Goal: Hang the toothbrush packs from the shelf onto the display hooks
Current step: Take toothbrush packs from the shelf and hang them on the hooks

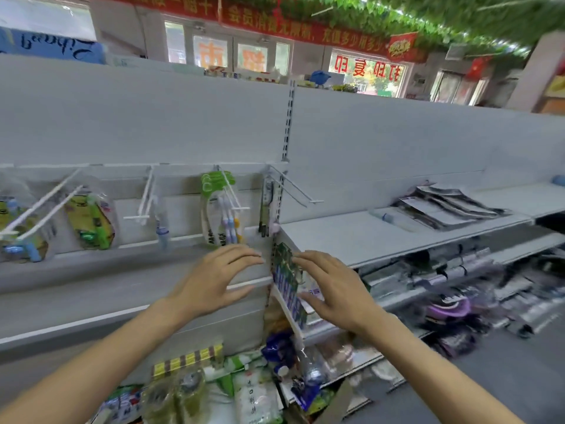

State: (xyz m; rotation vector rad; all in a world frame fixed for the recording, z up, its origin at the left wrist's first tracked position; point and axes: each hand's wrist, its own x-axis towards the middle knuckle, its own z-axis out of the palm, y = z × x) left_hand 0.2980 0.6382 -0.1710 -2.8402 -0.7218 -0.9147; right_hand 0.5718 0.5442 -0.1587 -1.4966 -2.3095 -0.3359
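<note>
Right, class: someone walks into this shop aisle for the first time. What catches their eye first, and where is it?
Two bare hands reach forward at centre: the left hand open, the right hand at a green-and-blue pack by the shelf post. Above them a green toothbrush pack hangs on a hook, with an empty hook just right of it. Red banners run overhead.

Both bare forearms reach forward and converge toward the slotted shelf upright (278, 209). Left hand (214, 280), just left of the upright, fingers extended and spread, holding nothing. Right hand (333, 289), just right of it, fingers likewise extended.
</note>
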